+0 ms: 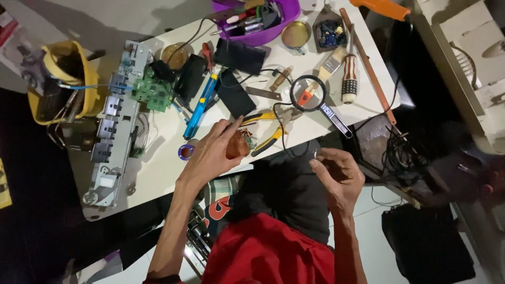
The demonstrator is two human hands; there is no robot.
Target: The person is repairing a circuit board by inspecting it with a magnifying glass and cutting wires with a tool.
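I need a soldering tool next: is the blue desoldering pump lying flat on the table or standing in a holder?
Lying flat. The blue desoldering pump rests lengthwise on the white table, beside the green circuit board, just beyond the left hand.

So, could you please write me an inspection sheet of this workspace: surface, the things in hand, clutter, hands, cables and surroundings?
Surface: white table, crowded, bare only at the near left.
Things in hand: small orange-brown part under the left hand; what the right hand pinches is too small to tell.
Clutter: green circuit board, blue pen-shaped tool, yellow-handled pliers, magnifying glass, paintbrush, purple bowl of tools.
Hands: left over the part at the table edge; right off the table, above the lap.
Cables: black wire loops over the pliers; a tangle lies at right.
Surroundings: yellow bucket at left; dark bag on the floor.
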